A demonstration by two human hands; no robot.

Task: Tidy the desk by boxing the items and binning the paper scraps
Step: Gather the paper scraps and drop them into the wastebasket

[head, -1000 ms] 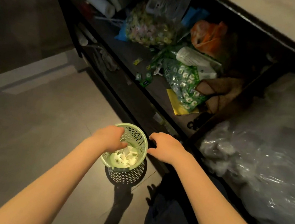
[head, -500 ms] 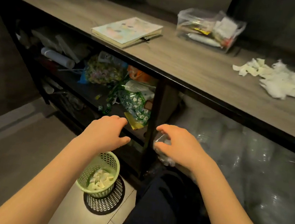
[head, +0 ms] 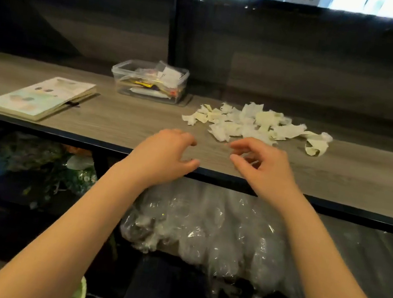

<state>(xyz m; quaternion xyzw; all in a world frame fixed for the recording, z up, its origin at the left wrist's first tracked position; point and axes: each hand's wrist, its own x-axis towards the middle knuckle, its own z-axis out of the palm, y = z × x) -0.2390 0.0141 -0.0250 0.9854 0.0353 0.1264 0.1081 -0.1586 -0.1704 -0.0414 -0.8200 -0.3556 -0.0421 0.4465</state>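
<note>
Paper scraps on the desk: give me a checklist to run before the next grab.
1. Left hand free: ok, fingers curled, holding nothing.
2. Right hand free: ok, open, nothing in its grip.
3. Paper scraps within reach: ok, the pile lies on the desk just beyond the right fingertips.
4. Path to the pile clear: ok, bare desk between hands and scraps.
5. Clear box and notebook out of the way: ok, both sit left of the pile, apart from it.
6. Green bin ready: cannot tell, only a sliver shows at the bottom edge.
</note>
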